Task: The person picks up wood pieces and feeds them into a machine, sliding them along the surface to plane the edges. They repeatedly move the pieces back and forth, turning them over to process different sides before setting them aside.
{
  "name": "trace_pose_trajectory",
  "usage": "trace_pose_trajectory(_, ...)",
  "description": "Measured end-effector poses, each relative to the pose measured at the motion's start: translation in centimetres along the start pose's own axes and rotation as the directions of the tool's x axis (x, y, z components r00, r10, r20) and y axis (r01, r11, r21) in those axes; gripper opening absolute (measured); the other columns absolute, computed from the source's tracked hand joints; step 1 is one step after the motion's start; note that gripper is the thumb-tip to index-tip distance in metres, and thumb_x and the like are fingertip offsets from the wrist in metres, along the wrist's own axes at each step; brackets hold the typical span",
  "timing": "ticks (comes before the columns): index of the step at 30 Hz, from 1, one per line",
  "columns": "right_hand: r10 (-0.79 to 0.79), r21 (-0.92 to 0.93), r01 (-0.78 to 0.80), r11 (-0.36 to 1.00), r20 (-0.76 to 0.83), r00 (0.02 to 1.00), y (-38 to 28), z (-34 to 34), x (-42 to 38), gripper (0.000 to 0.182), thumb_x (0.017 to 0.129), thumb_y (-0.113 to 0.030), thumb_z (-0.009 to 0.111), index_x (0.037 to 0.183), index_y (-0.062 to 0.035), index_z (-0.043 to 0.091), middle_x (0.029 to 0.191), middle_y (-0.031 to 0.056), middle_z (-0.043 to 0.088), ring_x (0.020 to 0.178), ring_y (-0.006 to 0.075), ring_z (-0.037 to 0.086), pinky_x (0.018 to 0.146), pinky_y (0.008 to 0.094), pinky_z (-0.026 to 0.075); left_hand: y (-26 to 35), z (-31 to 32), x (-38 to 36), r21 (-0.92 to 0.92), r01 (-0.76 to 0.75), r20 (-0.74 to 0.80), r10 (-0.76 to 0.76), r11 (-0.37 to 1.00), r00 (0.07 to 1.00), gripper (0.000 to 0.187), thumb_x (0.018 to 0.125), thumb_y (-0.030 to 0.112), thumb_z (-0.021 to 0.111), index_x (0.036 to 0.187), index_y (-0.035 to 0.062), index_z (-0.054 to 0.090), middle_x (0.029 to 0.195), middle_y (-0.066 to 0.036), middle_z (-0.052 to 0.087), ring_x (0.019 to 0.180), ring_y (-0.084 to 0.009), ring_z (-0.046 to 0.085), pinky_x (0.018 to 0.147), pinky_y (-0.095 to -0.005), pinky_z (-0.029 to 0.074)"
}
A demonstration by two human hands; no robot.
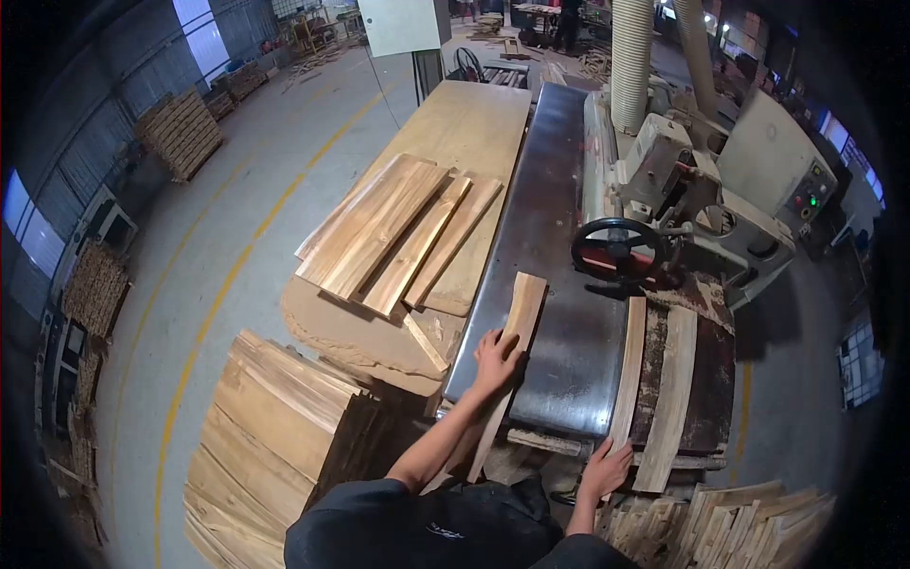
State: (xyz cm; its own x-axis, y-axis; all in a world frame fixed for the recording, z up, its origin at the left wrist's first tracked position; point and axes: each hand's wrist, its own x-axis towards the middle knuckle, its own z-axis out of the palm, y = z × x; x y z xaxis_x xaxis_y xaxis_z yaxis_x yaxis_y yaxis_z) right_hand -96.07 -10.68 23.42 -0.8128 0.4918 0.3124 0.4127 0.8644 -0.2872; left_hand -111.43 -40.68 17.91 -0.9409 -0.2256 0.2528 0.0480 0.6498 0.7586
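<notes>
My left hand (495,364) grips the left edge of a long wooden board (527,302) that lies along the left side of the machine's dark metal table (569,365). The board's near end reaches past the table's front edge toward my body. My right hand (607,468) is closed around the near end of a narrow wooden strip (629,365), which lies lengthwise on the table. Just right of that strip rests a wider, rough-edged board (670,389), which neither hand touches.
A black handwheel (618,249) and the machine head (654,161) stand over the table's right side. Boards (379,228) lie on a side table (455,114) at left. Stacked planks (275,417) stand near my left, and cut strips (739,522) are piled at lower right.
</notes>
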Motion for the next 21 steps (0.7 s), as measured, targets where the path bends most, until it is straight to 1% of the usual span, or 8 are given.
trace_pose_trajectory(2,0.018,-0.005,-0.018,1.000,0.034,0.999,0.2,0.1,0.0,0.050,0.108,-0.038,0.053,0.132,0.0054,0.055,0.119,0.0274,0.065,0.111,0.0447,0.063,0.088,0.0520,0.052,-1.5,-0.8,-0.1,-0.272,0.016,0.008,-0.014,0.962,1.000,0.063,0.091,0.041,0.077,0.144,0.0136,0.059,0.150,-0.025,0.047,0.143,-0.0424,0.043,0.118,-0.0552,0.031)
trace_pose_trajectory(5,-0.019,0.003,0.019,1.000,-0.015,1.000,0.5,0.5,-0.1,0.049,0.108,-0.038,0.054,0.132,0.0055,0.055,0.119,0.0273,0.065,0.112,0.0450,0.062,0.087,0.0526,0.052,-0.7,-4.4,-3.6,0.087,-0.130,0.088,0.122,0.988,0.989,0.080,0.086,0.051,0.079,0.152,0.0137,0.052,0.154,-0.025,0.046,0.147,-0.0434,0.039,0.119,-0.0565,0.029)
trace_pose_trajectory(7,0.008,-0.045,-0.008,0.999,0.019,1.000,0.9,0.8,0.0,0.049,0.109,-0.039,0.052,0.135,0.0019,0.054,0.124,0.0245,0.066,0.112,0.0433,0.065,0.085,0.0504,0.056,-0.4,-3.3,-5.9,0.282,-0.130,0.119,0.100,0.951,0.988,0.082,0.092,0.053,0.073,0.153,0.0045,0.048,0.157,-0.022,0.046,0.147,-0.0427,0.040,0.118,-0.0583,0.030)
trace_pose_trajectory(10,0.023,0.052,-0.024,0.998,0.026,0.999,0.3,0.1,-0.1,0.047,0.107,-0.035,0.056,0.132,0.0045,0.055,0.117,0.0276,0.065,0.112,0.0464,0.062,0.089,0.0535,0.052,1.9,1.2,-7.0,0.273,-0.065,0.072,0.047,0.960,0.996,0.075,0.098,0.047,0.067,0.155,0.0042,0.045,0.157,-0.022,0.047,0.150,-0.0417,0.038,0.119,-0.0593,0.028)
trace_pose_trajectory(11,-0.039,0.033,0.039,0.999,-0.005,0.999,0.5,0.1,-0.1,0.050,0.109,-0.037,0.052,0.137,0.0047,0.052,0.119,0.0280,0.065,0.110,0.0456,0.064,0.082,0.0529,0.055,3.6,2.3,-7.3,0.268,-0.062,0.078,0.042,0.961,0.996,0.072,0.100,0.045,0.063,0.156,0.0033,0.043,0.157,-0.024,0.046,0.151,-0.0418,0.036,0.119,-0.0611,0.027)
trace_pose_trajectory(13,0.036,0.037,-0.039,0.999,0.058,0.998,0.2,-0.3,-0.2,0.050,0.107,-0.038,0.054,0.138,0.0014,0.055,0.119,0.0252,0.067,0.110,0.0435,0.065,0.082,0.0524,0.055,6.2,4.4,-7.6,0.270,-0.141,0.121,0.111,0.953,0.986,0.071,0.102,0.045,0.058,0.156,0.0023,0.043,0.157,-0.025,0.046,0.152,-0.0421,0.034,0.120,-0.0621,0.025)
trace_pose_trajectory(17,0.022,0.124,-0.018,0.992,-0.035,0.999,1.7,1.0,-0.4,0.042,0.105,-0.032,0.058,0.136,-0.0049,0.058,0.115,0.0229,0.069,0.106,0.0430,0.067,0.080,0.0530,0.054,10.0,8.2,-8.4,0.252,-0.250,0.188,0.206,0.935,0.960,0.074,0.101,0.045,0.057,0.158,0.0009,0.039,0.159,-0.027,0.044,0.152,-0.0418,0.035,0.119,-0.0616,0.026)
trace_pose_trajectory(21,0.004,0.211,0.008,0.977,-0.058,0.998,1.8,1.0,-0.4,0.041,0.105,-0.030,0.059,0.134,-0.0025,0.060,0.126,0.0212,0.069,0.113,0.0425,0.066,0.093,0.0512,0.052,12.9,11.5,-8.4,0.244,-0.293,0.256,0.230,0.924,0.939,0.075,0.102,0.046,0.055,0.160,0.0005,0.037,0.159,-0.027,0.043,0.154,-0.0404,0.032,0.121,-0.0605,0.022)
